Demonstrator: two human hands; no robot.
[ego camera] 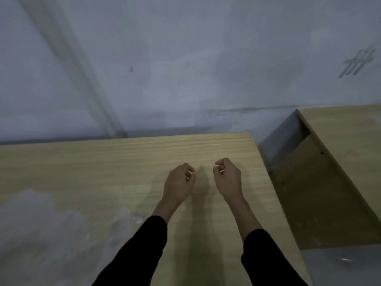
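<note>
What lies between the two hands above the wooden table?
In the head view, only bare table and shadow lie between the left hand and the right hand. They pinch a left sliver and a right sliver, both white; nothing visibly joins them.

Pinched white slivers (190, 172) — unidentifiable (tiny)

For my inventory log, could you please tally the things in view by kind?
Hands: 2, left hand, right hand
Black sleeves: 2
Wooden tables: 2
Total: 6
The white slivers pinched in the fingers are too small to count.
</note>
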